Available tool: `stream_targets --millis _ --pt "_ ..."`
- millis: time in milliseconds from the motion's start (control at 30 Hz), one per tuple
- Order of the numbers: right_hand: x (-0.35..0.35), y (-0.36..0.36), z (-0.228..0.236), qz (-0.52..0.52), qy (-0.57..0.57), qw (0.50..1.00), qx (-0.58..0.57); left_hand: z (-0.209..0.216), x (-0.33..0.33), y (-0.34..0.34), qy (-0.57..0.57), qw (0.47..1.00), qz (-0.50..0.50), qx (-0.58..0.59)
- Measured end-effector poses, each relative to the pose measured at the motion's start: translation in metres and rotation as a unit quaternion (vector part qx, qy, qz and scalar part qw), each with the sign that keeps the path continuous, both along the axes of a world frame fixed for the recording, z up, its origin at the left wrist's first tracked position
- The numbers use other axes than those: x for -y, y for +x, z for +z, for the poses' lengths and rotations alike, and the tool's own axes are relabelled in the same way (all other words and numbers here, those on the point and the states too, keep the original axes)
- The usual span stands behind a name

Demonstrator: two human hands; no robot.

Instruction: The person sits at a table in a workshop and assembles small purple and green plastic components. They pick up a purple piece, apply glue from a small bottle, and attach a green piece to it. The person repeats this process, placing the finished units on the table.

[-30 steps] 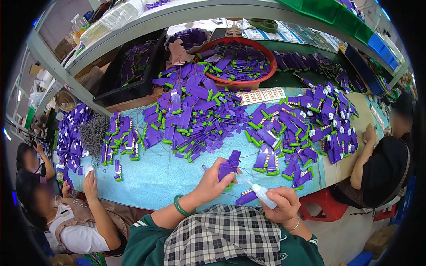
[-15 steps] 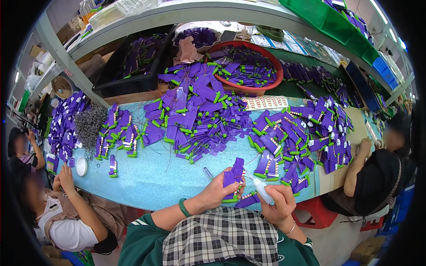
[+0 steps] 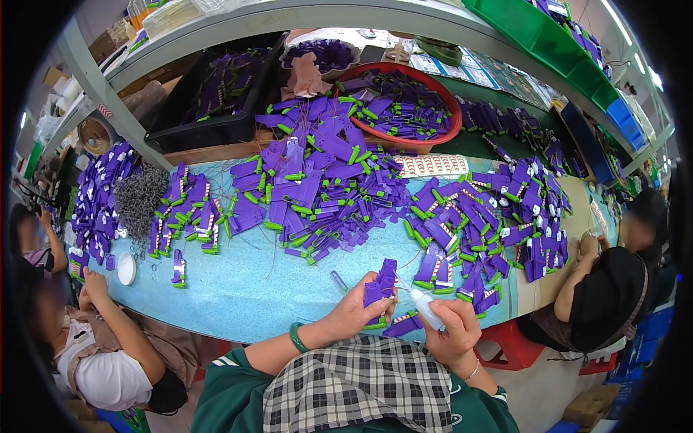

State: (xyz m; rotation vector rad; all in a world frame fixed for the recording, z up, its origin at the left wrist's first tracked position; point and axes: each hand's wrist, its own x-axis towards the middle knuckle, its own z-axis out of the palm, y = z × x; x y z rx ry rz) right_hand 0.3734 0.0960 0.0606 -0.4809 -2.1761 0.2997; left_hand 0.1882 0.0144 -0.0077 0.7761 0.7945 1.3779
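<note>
My left hand [image 3: 354, 307] is closed around a purple plastic piece [image 3: 380, 286] with a green end, held above the near edge of the blue table. In my right hand [image 3: 453, 330] is a small white squeeze bottle [image 3: 426, 309], its thin nozzle pointing at the purple piece. Whether the tip touches the piece cannot be made out. Just below, between my hands, another purple-and-green piece [image 3: 403, 326] lies on the table. A small clear part [image 3: 338, 280] rests left of my left hand's fingers.
Heaps of purple-and-green pieces [image 3: 317, 187] cover the table's middle, with another pile [image 3: 498, 224] at right. A red basin [image 3: 455, 119] and black tray [image 3: 206, 137] stand behind. Metal rings [image 3: 142, 202] and a white lid [image 3: 126, 268] lie left. People sit at both sides.
My hands keep nearly the same pose, with the bottle at the purple piece. The view has shifted slightly. The person at left has lowered a hand a little.
</note>
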Motion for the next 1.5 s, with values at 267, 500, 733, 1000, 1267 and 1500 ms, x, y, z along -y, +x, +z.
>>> stream_targets --millis 267,500,733,1000,1267,1500 --pt "0.003 0.002 -0.002 0.023 0.009 1.000 -0.010 -0.008 0.002 0.007 -0.034 0.993 0.053 -0.103" --pt "0.003 -0.002 0.001 0.026 0.012 1.000 0.001 0.003 0.002 0.007 -0.037 0.981 0.048 -0.183" --pt "0.000 -0.003 -0.003 0.032 0.017 0.999 -0.001 -0.004 0.003 0.005 -0.026 0.987 0.042 -0.153" --pt "0.008 0.002 -0.002 0.035 -0.031 0.999 0.009 0.004 -0.004 -0.006 -0.021 0.991 0.051 0.121" --pt "0.006 -0.002 -0.001 0.036 -0.029 0.999 0.018 0.001 -0.003 -0.007 -0.002 0.995 0.053 0.087" --pt "0.000 -0.002 -0.006 0.054 -0.012 0.998 0.003 -0.004 -0.003 -0.007 0.010 0.997 0.039 0.058"
